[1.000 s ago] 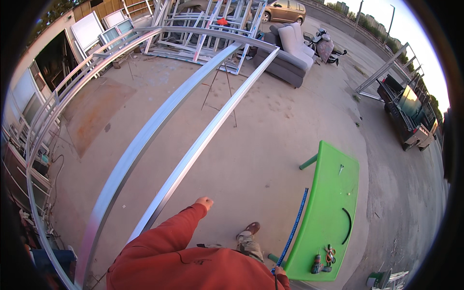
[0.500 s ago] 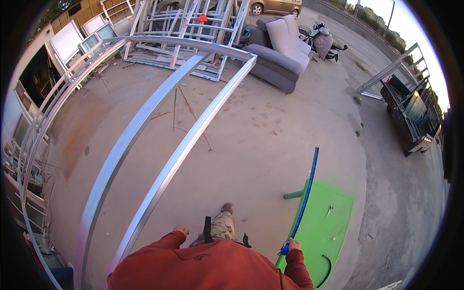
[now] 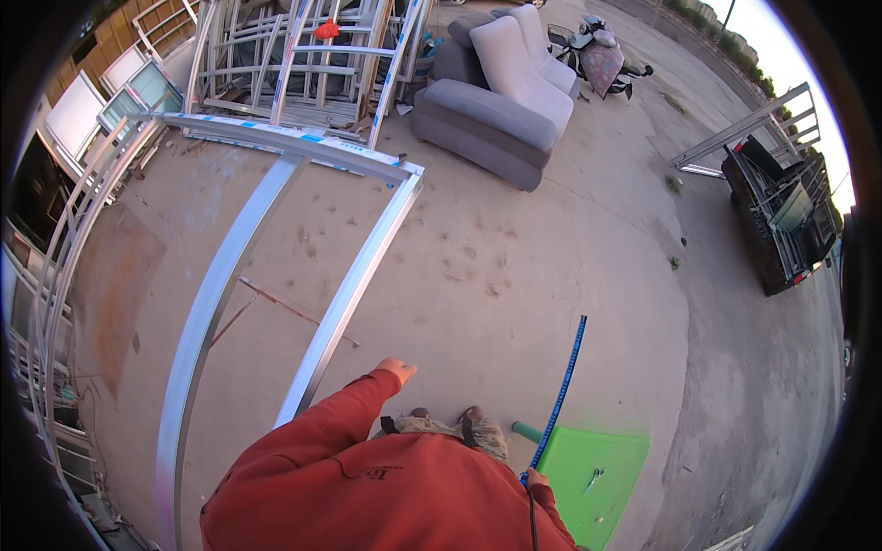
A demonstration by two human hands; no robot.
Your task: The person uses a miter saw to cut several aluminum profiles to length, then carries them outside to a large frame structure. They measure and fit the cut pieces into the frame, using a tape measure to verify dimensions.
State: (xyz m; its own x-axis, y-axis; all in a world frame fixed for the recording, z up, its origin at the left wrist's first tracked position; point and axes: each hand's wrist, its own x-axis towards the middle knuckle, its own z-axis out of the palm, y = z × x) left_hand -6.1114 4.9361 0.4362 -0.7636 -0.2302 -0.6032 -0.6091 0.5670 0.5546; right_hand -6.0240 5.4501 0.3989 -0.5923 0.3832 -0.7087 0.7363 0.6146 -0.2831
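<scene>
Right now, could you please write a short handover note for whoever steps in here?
Left hand: empty, fingers loose, hanging over bare concrete just right of the metal frame.
Right hand: shut on the blue strip, which points up and away.
The frame lies flat on the ground, its far corner joined. A green board lies by the right hand with a small tool on it.
Done: strip in hand.
Left: frame not yet touched; the strip is clear of it.

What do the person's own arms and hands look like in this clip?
Both arms are covered by long, loose rust-red sleeves of one garment, with a small dark mark on the fabric. The left hand and right hand are bare, without gloves. No watch or rings can be made out.
</scene>
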